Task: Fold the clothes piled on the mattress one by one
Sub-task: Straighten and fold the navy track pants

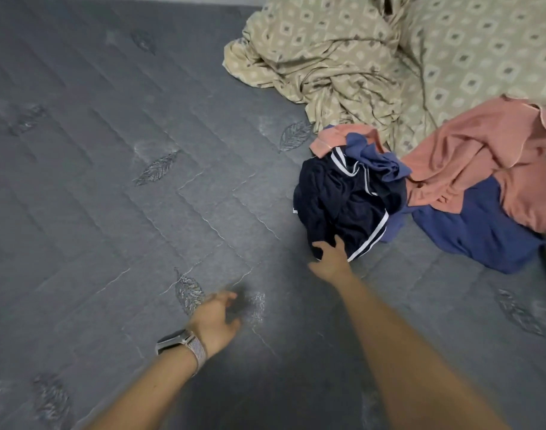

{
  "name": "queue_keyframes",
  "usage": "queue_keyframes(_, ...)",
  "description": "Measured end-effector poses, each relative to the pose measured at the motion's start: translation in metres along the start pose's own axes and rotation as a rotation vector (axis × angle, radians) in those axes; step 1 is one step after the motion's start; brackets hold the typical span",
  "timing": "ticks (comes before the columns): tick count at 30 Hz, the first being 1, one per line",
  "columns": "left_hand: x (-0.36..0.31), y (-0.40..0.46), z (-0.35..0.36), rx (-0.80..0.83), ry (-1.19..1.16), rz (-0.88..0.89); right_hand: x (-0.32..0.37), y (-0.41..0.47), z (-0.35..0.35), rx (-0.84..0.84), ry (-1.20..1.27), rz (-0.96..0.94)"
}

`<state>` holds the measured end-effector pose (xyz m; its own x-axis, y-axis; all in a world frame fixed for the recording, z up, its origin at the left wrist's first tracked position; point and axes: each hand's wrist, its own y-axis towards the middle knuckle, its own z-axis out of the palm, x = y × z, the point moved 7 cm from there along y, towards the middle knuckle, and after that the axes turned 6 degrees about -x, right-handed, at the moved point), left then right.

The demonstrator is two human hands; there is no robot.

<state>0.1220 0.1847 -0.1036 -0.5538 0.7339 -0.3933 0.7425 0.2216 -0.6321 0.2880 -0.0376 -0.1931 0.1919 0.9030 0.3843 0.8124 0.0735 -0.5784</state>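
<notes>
Reaching across the grey quilted mattress with stitched leaf motifs (116,169), the right hand (330,259) is closing its fingers (319,248) on the near edge of the crumpled dark navy shorts with white side stripes (343,200), pinching a fold of the fabric while the thumb is lying over the top. The shorts are sitting at the near left end of the clothes pile, right of centre on the mattress. Just behind and under them a rumpled medium-blue garment (377,162) is showing, and a salmon-pink cloth (330,139) is peeking out at the far side. Further right, a larger salmon-pink garment (488,150) is lying partly over a flat blue garment (470,231). At the far right a bunched beige sheet with a diamond print (358,51) is heaped against the pile. The left hand (215,318) is hovering low over bare mattress at the near centre, its fingers loosely spread and holding nothing; a wristwatch with a pale mesh band (181,346) is sitting on that wrist.
</notes>
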Motion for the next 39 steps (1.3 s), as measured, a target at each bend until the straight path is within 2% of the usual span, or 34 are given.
queue_keyframes(2,0.005,0.004,0.001,-0.006,-0.032,-0.027,0.003,0.013,0.012,0.111,-0.084,0.006)
queue_keyframes(4,0.010,0.005,0.004,-0.009,-0.044,-0.050,0.000,0.020,0.024,0.209,-0.030,0.073)
queue_keyframes(6,0.015,0.004,0.007,-0.004,-0.071,-0.072,-0.001,0.024,0.028,0.211,0.070,0.115)
queue_keyframes(9,0.020,-0.001,0.013,0.011,-0.105,-0.091,0.008,0.022,0.023,0.048,0.416,0.175)
queue_keyframes(11,0.024,-0.006,0.017,0.020,-0.155,-0.109,0.027,0.004,0.019,0.031,0.716,0.264)
queue_keyframes(14,0.022,-0.020,0.014,-0.022,-0.277,-0.160,0.072,-0.045,0.020,0.142,0.941,0.316)
queue_keyframes(16,0.014,-0.035,0.008,-0.050,-0.428,-0.189,0.102,-0.093,0.019,0.294,1.016,0.318)
queue_keyframes(18,0.005,-0.051,-0.003,-0.098,-0.555,-0.175,0.130,-0.141,0.013,0.457,1.054,0.188)
queue_keyframes(20,0.002,-0.062,-0.014,-0.169,-0.516,-0.122,0.154,-0.188,0.003,0.576,0.992,-0.015)
queue_keyframes(22,-0.018,-0.086,-0.032,-0.177,-0.392,0.008,0.170,-0.226,-0.014,0.621,0.892,-0.139)
queue_keyframes(23,-0.028,-0.098,-0.045,-0.207,-0.344,0.067,0.176,-0.240,-0.025,0.608,0.830,-0.182)
queue_keyframes(26,-0.054,-0.135,-0.095,-0.501,-0.347,0.299,0.188,-0.278,-0.066,0.512,0.676,-0.303)
queue_keyframes(27,-0.059,-0.144,-0.104,-0.498,-0.400,0.344,0.191,-0.290,-0.078,0.487,0.683,-0.349)
queue_keyframes(28,-0.063,-0.155,-0.113,-0.456,-0.519,0.346,0.193,-0.302,-0.091,0.452,0.717,-0.391)
queue_keyframes(30,-0.065,-0.181,-0.131,-0.408,-0.885,0.238,0.189,-0.323,-0.118,0.307,0.757,-0.454)
queue_keyframes(32,-0.076,-0.209,-0.140,-0.260,-1.255,0.131,0.175,-0.342,-0.135,0.145,0.665,-0.488)
queue_keyframes(33,-0.085,-0.223,-0.148,-0.194,-1.375,0.134,0.166,-0.349,-0.136,0.112,0.596,-0.487)
queue_keyframes(36,-0.109,-0.270,-0.181,-0.092,-1.511,0.214,0.153,-0.376,-0.123,0.024,0.342,-0.507)
queue_keyframes(37,-0.117,-0.284,-0.191,-0.060,-1.519,0.250,0.152,-0.382,-0.121,-0.045,0.357,-0.495)
queue_keyframes(39,-0.132,-0.312,-0.206,-0.002,-1.493,0.343,0.152,-0.396,-0.133,-0.187,0.575,-0.418)
